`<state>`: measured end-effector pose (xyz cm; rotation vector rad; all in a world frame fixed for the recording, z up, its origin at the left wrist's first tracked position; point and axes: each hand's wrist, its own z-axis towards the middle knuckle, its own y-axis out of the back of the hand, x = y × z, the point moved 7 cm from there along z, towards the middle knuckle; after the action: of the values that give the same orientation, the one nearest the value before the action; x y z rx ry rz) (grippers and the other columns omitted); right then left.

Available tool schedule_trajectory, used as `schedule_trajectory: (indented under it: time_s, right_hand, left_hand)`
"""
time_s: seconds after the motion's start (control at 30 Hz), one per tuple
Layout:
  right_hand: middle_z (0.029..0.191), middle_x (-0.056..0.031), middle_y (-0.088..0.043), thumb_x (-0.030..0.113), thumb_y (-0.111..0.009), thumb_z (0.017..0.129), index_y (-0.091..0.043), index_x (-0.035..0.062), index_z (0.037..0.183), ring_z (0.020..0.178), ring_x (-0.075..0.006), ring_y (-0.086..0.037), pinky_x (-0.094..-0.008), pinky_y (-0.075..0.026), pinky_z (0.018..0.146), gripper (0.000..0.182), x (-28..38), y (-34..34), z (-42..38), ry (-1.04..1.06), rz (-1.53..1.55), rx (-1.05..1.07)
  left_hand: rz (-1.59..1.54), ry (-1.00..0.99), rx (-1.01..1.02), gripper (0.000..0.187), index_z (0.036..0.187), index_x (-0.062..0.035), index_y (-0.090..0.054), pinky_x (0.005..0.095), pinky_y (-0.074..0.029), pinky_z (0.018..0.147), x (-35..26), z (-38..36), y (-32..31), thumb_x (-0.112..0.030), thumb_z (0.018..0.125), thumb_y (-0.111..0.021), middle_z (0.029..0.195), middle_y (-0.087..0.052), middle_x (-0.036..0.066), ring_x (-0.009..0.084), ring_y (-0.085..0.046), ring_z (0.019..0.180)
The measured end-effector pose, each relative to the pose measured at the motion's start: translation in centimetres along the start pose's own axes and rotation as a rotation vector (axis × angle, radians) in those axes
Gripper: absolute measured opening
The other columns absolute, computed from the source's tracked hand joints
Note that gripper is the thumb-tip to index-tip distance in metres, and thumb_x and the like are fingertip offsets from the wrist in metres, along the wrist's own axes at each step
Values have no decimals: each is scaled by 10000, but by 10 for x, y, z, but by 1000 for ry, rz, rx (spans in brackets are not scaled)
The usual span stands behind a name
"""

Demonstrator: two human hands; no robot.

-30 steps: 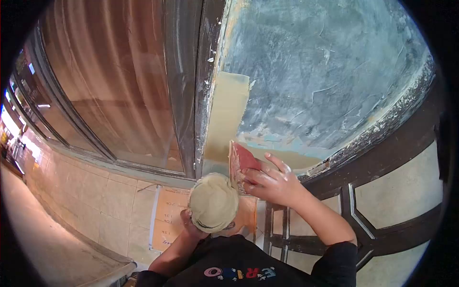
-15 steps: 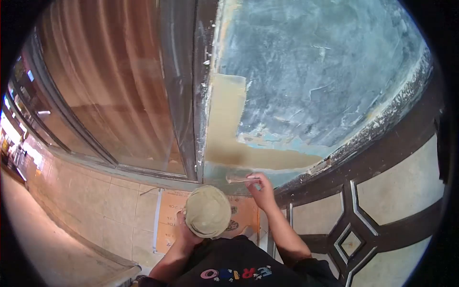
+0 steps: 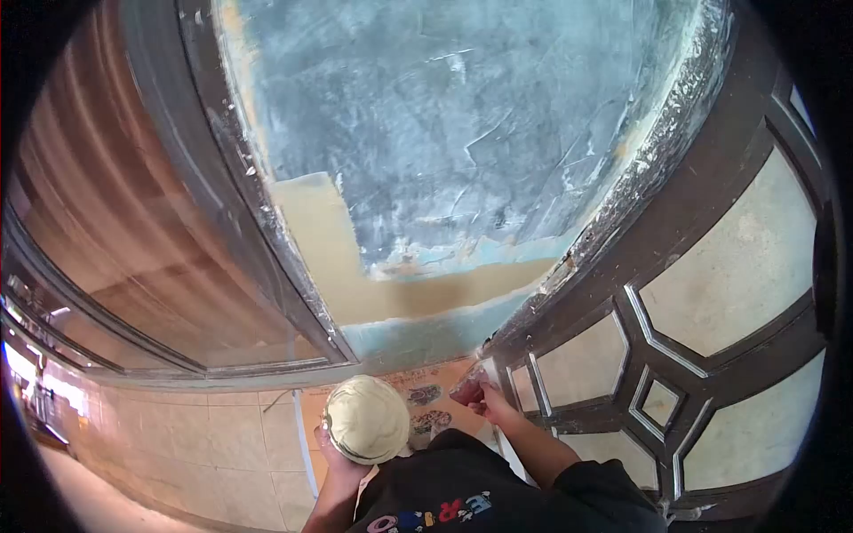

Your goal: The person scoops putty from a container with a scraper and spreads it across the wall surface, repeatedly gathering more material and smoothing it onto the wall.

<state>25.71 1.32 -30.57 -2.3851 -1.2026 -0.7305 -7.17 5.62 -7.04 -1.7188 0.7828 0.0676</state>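
My left hand [image 3: 336,455] is wrapped round the side of a round container heaped with pale, creamy paste [image 3: 366,417]. Low and to its right, my right hand [image 3: 494,405] pinches a small flat scraper [image 3: 467,384], whose blade points up and left, apart from the container. Ahead stands a patchy blue-grey wall panel [image 3: 426,133]. An L-shaped strip of beige paste [image 3: 320,235] covers its lower left side and bottom.
A glass pane with a brown curtain [image 3: 133,178] stands at the left in a dark frame. To the right is a dark wooden door with pale panels [image 3: 737,266]. An orange printed sheet [image 3: 426,391] lies on the tiled floor [image 3: 213,435].
The view has swung right, so the wall sits further left. My right hand and the scraper have dropped away from the wall's bottom edge. The container remains in my left hand.
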Motion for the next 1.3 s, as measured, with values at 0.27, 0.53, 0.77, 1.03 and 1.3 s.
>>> schedule_trajectory:
  time_s: [0.27, 0.53, 0.77, 1.03, 1.3]
  right_hand:
    - [803, -78, -512, 485, -533, 887, -493, 120, 985, 606, -218, -568, -296, -508, 496, 380, 78, -20, 29, 113, 355, 110]
    - [797, -69, -522, 497, -569, 864, -484, 127, 1007, 559, -191, -550, -283, -502, 481, 406, 146, 1, 84, 305, 493, 171]
    - [794, -45, -533, 453, -550, 891, -459, 174, 1100, 567, -156, -588, -268, -518, 493, 360, 149, -16, 81, 297, 429, 210]
    - [937, -106, -486, 425, -592, 875, -328, 99, 1156, 771, -254, -616, -359, -547, 689, 505, 142, -45, 121, 289, 406, 166]
    - [955, -97, -491, 355, -592, 885, -388, 95, 1127, 734, -250, -638, -340, -559, 624, 409, 147, -18, 99, 382, 342, 127]
  left_hand:
    - [28, -24, 68, 807, 1369, -113, -354, 490, -383, 991, 18, 10, -37, -692, 811, -280, 1358, -411, 110, 303, -427, 1229]
    - [61, -34, -63, 788, 1356, -135, -387, 516, -372, 999, 34, 25, -42, -686, 796, -334, 1362, -420, 113, 324, -426, 1230]
    - [-347, -95, -96, 778, 1378, -138, -354, 532, -372, 999, 45, 25, -74, -670, 811, -380, 1391, -383, 106, 327, -406, 1250]
    - [198, -149, -108, 791, 1386, -143, -342, 550, -347, 1012, 58, 27, -67, -695, 820, -312, 1416, -353, 107, 342, -366, 1276]
    - [491, -324, 4, 772, 1401, -168, -313, 541, -332, 1024, 59, 16, -74, -675, 819, -335, 1440, -312, 103, 327, -366, 1279]
